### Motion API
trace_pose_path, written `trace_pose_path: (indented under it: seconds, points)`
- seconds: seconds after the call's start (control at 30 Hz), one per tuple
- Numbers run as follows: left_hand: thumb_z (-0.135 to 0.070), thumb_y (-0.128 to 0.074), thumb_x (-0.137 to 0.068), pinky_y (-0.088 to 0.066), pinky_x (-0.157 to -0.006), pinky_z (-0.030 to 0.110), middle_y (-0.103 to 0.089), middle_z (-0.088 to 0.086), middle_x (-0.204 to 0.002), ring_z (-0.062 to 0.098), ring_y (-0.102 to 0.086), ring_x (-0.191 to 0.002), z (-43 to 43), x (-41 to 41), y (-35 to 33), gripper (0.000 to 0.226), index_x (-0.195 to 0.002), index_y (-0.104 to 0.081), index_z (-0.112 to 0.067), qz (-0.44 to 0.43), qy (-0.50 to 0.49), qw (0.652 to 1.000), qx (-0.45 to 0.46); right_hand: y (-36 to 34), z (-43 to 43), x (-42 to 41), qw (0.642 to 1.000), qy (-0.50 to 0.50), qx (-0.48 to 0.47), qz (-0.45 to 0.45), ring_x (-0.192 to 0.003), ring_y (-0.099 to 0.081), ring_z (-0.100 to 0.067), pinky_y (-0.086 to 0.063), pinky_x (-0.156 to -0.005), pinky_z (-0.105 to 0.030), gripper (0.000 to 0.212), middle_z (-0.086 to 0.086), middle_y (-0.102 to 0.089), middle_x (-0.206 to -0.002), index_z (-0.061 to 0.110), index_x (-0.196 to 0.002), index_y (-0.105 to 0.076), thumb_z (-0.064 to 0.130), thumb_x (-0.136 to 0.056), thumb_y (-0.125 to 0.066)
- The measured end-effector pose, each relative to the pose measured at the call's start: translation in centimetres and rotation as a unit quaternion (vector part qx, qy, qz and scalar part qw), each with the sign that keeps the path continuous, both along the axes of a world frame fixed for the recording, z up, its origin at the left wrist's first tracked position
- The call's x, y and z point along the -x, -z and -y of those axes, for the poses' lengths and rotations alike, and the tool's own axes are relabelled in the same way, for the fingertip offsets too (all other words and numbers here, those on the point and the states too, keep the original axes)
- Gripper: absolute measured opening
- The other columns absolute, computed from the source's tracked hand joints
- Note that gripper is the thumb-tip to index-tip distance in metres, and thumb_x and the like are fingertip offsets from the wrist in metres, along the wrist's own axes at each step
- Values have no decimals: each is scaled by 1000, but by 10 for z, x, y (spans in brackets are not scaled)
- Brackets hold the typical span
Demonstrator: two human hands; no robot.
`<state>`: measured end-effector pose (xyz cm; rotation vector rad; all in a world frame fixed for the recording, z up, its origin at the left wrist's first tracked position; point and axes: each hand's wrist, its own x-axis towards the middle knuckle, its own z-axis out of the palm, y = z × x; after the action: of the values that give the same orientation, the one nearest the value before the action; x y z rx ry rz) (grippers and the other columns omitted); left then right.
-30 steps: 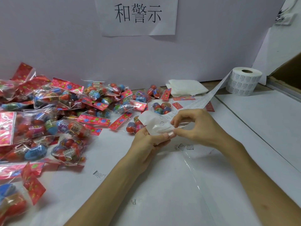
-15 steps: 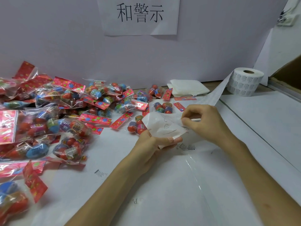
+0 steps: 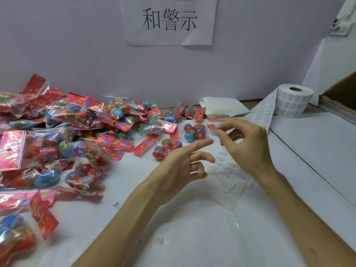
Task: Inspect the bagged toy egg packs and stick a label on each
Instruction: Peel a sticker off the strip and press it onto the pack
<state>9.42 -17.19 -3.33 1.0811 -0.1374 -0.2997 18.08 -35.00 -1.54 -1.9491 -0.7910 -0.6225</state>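
Dozens of bagged toy egg packs (image 3: 67, 135) are heaped over the left half of the table (image 3: 192, 237), and the heap runs off the left and near-left edges of view. The near middle and the right side of the white table top lie bare, with a thin seam crossing diagonally at the right. A back wall closes the far edge, with a paper sign (image 3: 169, 22) stuck to it. A brown box edge (image 3: 341, 87) bounds the far right.

The left hand (image 3: 181, 168) hovers at the centre, fingers spread and relaxed, holding nothing. The right hand (image 3: 250, 145) is just to its right, thumb and forefinger pinched together. Whether a label sits between them I cannot tell.

A label strip (image 3: 262, 110) runs from the label roll (image 3: 292, 103) at the far right down under the right hand. Two single packs, one (image 3: 193, 132) just beyond the hands and one (image 3: 165, 149) at the left fingertips, crowd the centre. Folded white sheets (image 3: 223, 108) lie by the wall.
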Motion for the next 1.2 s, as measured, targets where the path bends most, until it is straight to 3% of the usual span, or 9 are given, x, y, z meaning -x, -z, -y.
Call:
trace_pose_path:
  seconds: [0.2,0.27,0.37,0.53,0.73,0.9,1.03,1.13,1.2]
  points:
    - [-45,-55,-93,-50,-69,27,-65,-4,-83,9,-51,-57,2,-1,0,57,-143,-57,-19,-5,-43,999,8,3,-3,1,999,-19,33,18,-72,-68,-10,-58,-63,-26,4,15,-68,-87,13,-90,-75,11,-88,-76]
    - [-44,-57,-94,-49,-69,28,-65,-3,-83,10,-50,-57,2,0,0,55,-143,-57,-19,5,-46,999,15,3,-3,1,998,-50,49,-5,-73,-69,-13,-58,-65,-33,8,12,-71,-92,15,-95,-76,11,-88,-77]
    - [-45,-55,-92,-48,-66,28,-64,-1,-81,12,-48,-55,1,1,-3,56,-143,-57,-20,-2,-76,997,33,2,-3,3,989,-106,75,-63,-85,-70,-13,-57,-71,-30,19,13,-70,-107,23,-107,-76,24,-89,-75]
    - [-49,-54,-89,-47,-60,27,-65,2,-78,12,-47,-51,-2,0,-5,58,-141,-58,-22,-20,-104,994,41,-2,-6,1,980,-94,-42,-172,-80,-70,-12,-56,-74,-27,13,17,-73,-94,26,-98,-77,15,-95,-70]
    - [-52,-54,-87,-46,-63,30,-67,4,-80,13,-49,-52,-1,1,-3,53,-132,-62,-25,-11,-105,994,6,-3,-6,-1,956,-102,-98,-256,-68,-70,-16,-57,-68,-30,9,3,-76,-86,18,-95,-77,12,-93,-71]
    - [-52,-58,-92,-49,-60,27,-68,5,-81,12,-50,-56,0,0,-2,43,-128,-67,-30,11,-109,993,-49,-1,-11,2,958,-118,-88,-247,-66,-68,-14,-55,-65,-27,12,7,-75,-79,20,-87,-77,8,-88,-76]
    - [-58,-53,-88,-52,-61,26,-71,4,-83,12,-51,-59,1,-2,0,58,-138,-60,-30,24,-130,983,-126,3,-11,3,969,-77,-70,-224,-65,-67,-14,-56,-67,-33,6,7,-71,-71,12,-83,-74,9,-87,-78]
    - [-54,-62,-91,-55,-58,27,-75,6,-84,13,-56,-54,2,-4,-1,58,-142,-48,-30,7,-162,979,-123,5,-15,10,998,-14,-14,-64,-66,-63,-13,-55,-65,-35,10,7,-68,-74,10,-80,-72,9,-86,-79]
    - [-39,-59,-98,-54,-51,28,-74,7,-80,14,-58,-49,0,-6,-1,49,-144,-43,-30,-21,-228,971,-71,4,-15,13,999,-8,-38,33,-65,-60,-14,-52,-62,-30,9,5,-67,-79,10,-81,-72,8,-87,-78]
